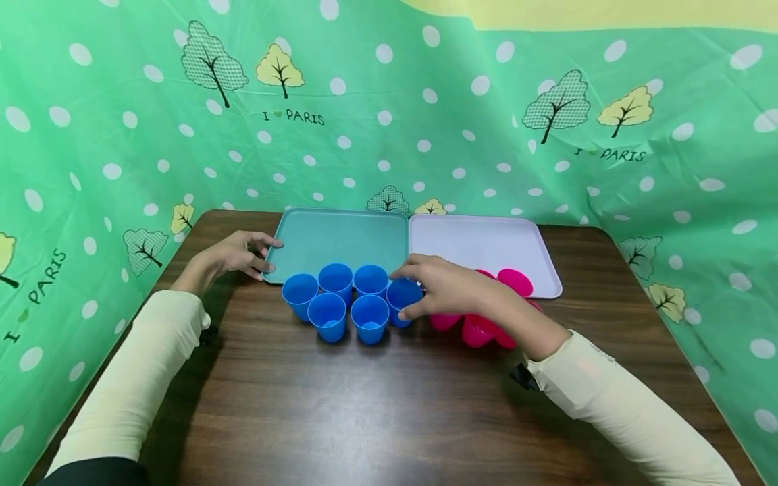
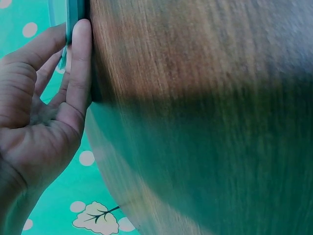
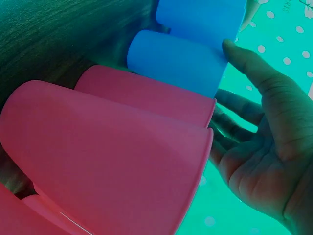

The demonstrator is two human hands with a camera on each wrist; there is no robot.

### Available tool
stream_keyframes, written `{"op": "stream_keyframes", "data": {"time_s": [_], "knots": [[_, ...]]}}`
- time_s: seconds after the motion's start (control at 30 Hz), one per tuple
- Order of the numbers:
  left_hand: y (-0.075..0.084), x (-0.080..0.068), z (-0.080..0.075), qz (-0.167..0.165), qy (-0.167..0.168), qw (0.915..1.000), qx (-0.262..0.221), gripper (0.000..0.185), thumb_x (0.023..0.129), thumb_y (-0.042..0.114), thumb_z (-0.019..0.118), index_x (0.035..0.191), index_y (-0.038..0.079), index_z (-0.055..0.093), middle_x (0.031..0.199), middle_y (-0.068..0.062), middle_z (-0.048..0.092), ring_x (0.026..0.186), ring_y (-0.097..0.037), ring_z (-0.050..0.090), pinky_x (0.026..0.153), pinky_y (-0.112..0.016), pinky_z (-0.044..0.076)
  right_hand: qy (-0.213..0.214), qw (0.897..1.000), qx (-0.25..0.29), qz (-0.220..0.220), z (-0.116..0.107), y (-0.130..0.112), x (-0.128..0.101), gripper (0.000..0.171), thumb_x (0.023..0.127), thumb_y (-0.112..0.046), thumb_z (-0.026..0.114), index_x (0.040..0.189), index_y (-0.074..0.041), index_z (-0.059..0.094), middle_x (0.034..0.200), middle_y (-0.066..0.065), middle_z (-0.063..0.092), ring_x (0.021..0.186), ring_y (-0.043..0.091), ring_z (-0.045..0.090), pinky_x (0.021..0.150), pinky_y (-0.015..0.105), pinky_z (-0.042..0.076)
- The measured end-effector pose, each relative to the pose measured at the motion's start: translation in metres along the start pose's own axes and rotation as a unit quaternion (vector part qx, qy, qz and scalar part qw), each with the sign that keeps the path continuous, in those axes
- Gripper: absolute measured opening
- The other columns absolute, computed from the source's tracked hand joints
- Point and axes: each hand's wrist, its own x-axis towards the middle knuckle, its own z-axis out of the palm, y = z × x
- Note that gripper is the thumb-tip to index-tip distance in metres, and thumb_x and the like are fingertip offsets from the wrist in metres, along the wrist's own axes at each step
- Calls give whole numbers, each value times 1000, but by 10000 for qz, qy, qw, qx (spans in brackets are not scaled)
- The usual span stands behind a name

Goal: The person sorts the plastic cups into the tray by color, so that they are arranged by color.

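Observation:
My left hand [image 1: 234, 253] grips the left edge of a teal tray [image 1: 340, 236]; in the left wrist view, its fingers [image 2: 80, 63] lie against the tray's rim [image 2: 76, 14]. Several blue cups [image 1: 328, 317] stand upright in a cluster before that tray. At the rightmost blue cup [image 1: 401, 293] my right hand [image 1: 446, 280] reaches over from the right, thumb and fingers spread about its rim. In the right wrist view, the thumb is close to a blue cup [image 3: 176, 63]; whether it touches cannot be told.
Several pink cups [image 1: 477, 331] stand close to the blue ones, partly hidden beneath my right forearm. A white tray [image 1: 480, 236] lies beside the teal one at the back of the wooden table [image 1: 365, 418]. A green dotted cloth [image 1: 389, 135] hangs behind.

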Motion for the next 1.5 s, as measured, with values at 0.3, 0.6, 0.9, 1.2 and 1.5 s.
{"op": "stream_keyframes", "data": {"time_s": [0.3, 0.6, 0.9, 1.2, 1.5], "knots": [[0, 3, 0, -22, -4, 10000, 61, 68, 100, -6, 79, 163, -5, 53, 118, -15, 50, 85, -20, 71, 78, -36, 71, 41, 10000, 55, -62, -10, 1, -5, 71, 94, -40, 93, 154, -11, 70, 150, 14, 67, 131, 31, 69, 97, 45, 70], [2, 5, 0, -148, 24, 9998, 89, 69, 100, -7, 79, 164, -5, 52, 114, -13, 50, 82, -19, 68, 76, -34, 70, 49, 9999, 64, -144, -22, 1, -6, 68, 96, -39, 91, 153, -10, 70, 145, 11, 69, 124, 29, 72, 100, 46, 68], [3, 2, 1, -201, 11, 9998, 82, 71, 99, -8, 80, 164, -4, 53, 109, -10, 52, 81, -20, 69, 77, -35, 70, 77, 9996, 257, -29, -34, 6, -1, 69, 97, -37, 91, 155, -8, 68, 145, 12, 69, 130, 33, 71, 105, 49, 67], [4, 4, -1, -133, -65, 9999, 78, 71, 99, -7, 80, 164, -4, 52, 105, -8, 54, 81, -19, 69, 77, -35, 70, 240, 9980, 579, 40, -49, 19, 5, 69, 95, -31, 93, 154, -3, 68, 141, 15, 70, 132, 38, 72, 101, 48, 69], [6, 2, -1, -111, -66, 9999, 94, 70, 99, -7, 81, 163, -5, 53, 104, -7, 54, 81, -19, 68, 76, -35, 70, 314, 9994, 143, 42, -61, 22, 23, 71, 94, -34, 92, 154, -4, 67, 148, 16, 69, 135, 41, 70, 97, 51, 68]]}}
